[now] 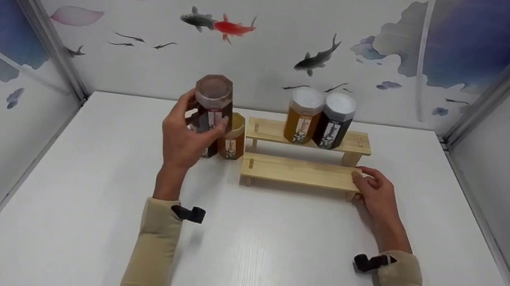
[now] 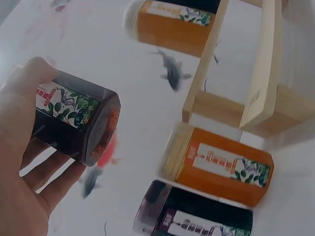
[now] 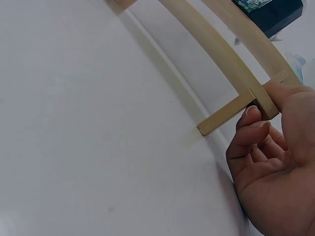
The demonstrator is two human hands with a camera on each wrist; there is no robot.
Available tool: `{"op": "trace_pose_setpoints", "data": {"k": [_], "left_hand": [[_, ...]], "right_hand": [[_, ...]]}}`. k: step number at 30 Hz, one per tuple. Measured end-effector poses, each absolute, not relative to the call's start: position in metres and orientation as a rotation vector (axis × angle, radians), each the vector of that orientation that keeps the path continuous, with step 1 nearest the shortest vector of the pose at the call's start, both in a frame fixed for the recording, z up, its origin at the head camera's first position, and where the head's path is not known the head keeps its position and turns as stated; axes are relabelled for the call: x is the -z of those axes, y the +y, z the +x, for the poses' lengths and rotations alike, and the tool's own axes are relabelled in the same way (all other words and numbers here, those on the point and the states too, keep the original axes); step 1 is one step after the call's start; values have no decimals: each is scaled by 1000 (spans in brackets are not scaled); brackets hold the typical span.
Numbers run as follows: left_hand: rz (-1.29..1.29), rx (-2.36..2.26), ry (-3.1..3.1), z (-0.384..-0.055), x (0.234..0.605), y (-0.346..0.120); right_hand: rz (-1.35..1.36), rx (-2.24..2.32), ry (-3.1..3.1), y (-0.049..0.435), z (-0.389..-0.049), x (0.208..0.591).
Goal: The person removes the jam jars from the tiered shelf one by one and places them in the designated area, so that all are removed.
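My left hand (image 1: 183, 139) grips a dark octagonal jar (image 1: 213, 100), thumb on its near side, and holds it above the table. In the left wrist view, the jar's base (image 2: 104, 128) faces the shelf side. Below it, a second dark jar (image 2: 204, 216) and an amber jar (image 2: 224, 167) stand side by side, left of a two-step wooden rack (image 1: 301, 172). The hand and raised jar partly hide both in the head view. My right hand (image 1: 380, 195) pinches the right end of the rack's lower plank (image 3: 221, 49), thumb above, curled fingers below.
On the rack's upper plank (image 1: 267, 129) stand an amber jar (image 1: 302, 119) and a dark jar (image 1: 334, 124), both with white lids. The white table (image 1: 249, 252) meets printed panels (image 1: 264, 74) at the back and sides.
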State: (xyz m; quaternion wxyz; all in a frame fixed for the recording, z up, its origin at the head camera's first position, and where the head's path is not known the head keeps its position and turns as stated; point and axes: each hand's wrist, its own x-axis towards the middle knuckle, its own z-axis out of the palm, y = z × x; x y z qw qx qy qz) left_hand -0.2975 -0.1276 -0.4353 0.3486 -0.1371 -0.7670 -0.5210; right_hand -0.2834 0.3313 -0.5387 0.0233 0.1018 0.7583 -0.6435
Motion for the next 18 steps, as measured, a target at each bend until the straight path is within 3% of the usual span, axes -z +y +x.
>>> {"op": "trace_pose_setpoints", "data": {"k": [11,18], "left_hand": [[-64,1435,-1910,-301,442,-175],[17,1469,-1898,-309,467,-192]], "right_hand": [[306,1974,2377,331,-282,537],[288,1978,2371,332,-284,539]]}}
